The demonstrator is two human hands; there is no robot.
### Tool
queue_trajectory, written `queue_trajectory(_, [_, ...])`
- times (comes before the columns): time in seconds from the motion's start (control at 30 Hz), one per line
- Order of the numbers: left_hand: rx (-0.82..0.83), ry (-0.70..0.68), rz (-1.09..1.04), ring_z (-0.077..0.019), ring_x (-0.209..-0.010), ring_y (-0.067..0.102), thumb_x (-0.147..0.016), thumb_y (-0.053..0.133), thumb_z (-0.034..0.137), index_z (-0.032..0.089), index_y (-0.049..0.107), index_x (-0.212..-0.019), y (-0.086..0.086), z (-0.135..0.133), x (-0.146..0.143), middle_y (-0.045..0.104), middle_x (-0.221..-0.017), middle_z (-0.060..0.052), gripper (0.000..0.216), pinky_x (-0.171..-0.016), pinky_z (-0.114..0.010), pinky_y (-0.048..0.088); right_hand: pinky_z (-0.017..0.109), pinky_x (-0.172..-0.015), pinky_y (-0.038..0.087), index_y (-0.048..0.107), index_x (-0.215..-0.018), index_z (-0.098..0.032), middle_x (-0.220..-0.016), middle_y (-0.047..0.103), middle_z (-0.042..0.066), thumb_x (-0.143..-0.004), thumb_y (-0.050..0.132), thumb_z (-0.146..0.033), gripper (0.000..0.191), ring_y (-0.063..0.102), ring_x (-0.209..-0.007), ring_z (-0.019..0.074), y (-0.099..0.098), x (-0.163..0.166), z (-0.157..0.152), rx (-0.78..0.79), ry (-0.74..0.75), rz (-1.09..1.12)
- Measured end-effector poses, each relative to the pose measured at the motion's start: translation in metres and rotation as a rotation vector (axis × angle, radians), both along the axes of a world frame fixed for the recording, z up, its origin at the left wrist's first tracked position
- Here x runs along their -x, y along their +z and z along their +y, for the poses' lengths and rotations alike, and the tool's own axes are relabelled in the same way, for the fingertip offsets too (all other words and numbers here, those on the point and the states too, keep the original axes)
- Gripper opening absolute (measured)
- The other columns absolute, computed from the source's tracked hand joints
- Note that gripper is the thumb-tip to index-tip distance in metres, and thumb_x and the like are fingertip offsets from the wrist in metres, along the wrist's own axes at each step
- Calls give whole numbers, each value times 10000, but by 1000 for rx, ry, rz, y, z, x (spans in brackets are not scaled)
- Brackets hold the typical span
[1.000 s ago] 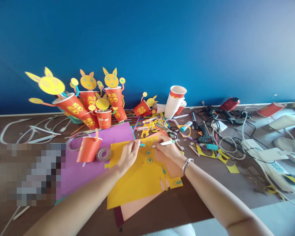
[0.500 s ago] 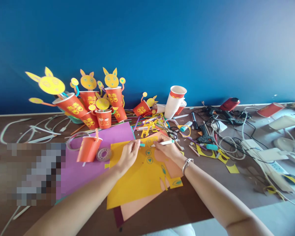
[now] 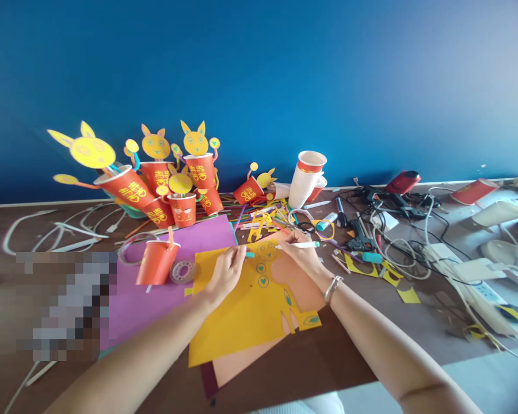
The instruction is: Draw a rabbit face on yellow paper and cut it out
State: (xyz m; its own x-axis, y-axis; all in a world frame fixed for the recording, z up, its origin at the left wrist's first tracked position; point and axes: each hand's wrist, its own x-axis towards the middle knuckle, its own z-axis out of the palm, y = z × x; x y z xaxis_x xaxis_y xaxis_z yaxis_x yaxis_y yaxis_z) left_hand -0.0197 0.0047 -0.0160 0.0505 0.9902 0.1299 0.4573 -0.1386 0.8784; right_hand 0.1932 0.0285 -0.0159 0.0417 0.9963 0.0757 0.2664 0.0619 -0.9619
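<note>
My right hand point(image 3: 301, 250) grips a slim white marker point(image 3: 306, 245), its long axis crosswise — tip leftward, by the round drawn face point(image 3: 267, 251) on the yellow paper sheet point(image 3: 237, 322). My left hand point(image 3: 228, 269) pinches a small teal cap point(image 3: 250, 254) left of it.

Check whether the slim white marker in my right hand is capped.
Uncapped: the white marker shows a narrow tip toward the yellow paper sheet, and the left hand holds a small teal cap.

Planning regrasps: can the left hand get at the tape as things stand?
Likely yes: the tape lies near the left hand with nothing standing between, though that hand holds a teal cap.
</note>
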Motion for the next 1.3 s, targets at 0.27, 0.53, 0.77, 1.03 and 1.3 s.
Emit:
queue_trajectory(0.27, [-6, 11, 22, -188, -657, 608, -900, 374, 438, 219, 602, -685, -1, 0, 0, 597, -604, -50, 382, -607, -272, 482, 235, -433, 265, 422, -551, -209, -479, 462, -45, -665, 585, -332, 235, 372, -459, 102, -12, 0, 5, 46, -37, -123])
queue_trajectory(0.53, [14, 8, 52, -196, -687, 613, -902, 349, 472, 207, 592, -692, 1, -1, 0, 566, -586, -40, 417, -627, -283, 478, 225, -422, 258, 436, -544, -206, -482, 477, -34, -623, 549, -343, 195, 384, -464, 104, -3, 2, 3, 101, -21, -162])
queue_trajectory(0.77, [13, -2, 29, -198, -700, 623, -901, 355, 483, 201, 610, -730, 1, -1, 0, 597, -619, -47, 417, -639, -290, 480, 234, -428, 271, 431, -539, -208, -471, 483, -29, -668, 562, -355, 235, 395, -451, 108, -3, 3, 2, 91, -38, -90])
queue_trajectory(1.03, [1, 2, 13, -192, -672, 620, -894, 379, 493, 213, 626, -725, 2, -1, 0, 621, -617, -54, 410, -637, -278, 490, 231, -422, 258, 392, -535, -214, -478, 450, -41, -647, 569, -310, 231, 378, -471, 104, -1, 3, 2, 30, -13, -132])
queue_trajectory(1.3, [10, -2, 23, -185, -644, 594, -894, 366, 458, 216, 576, -690, 3, -1, -1, 587, -619, -46, 380, -594, -274, 453, 244, -448, 294, 388, -532, -213, -481, 439, -40, -694, 582, -353, 289, 393, -481, 112, -5, 0, 5, 42, -52, 55])
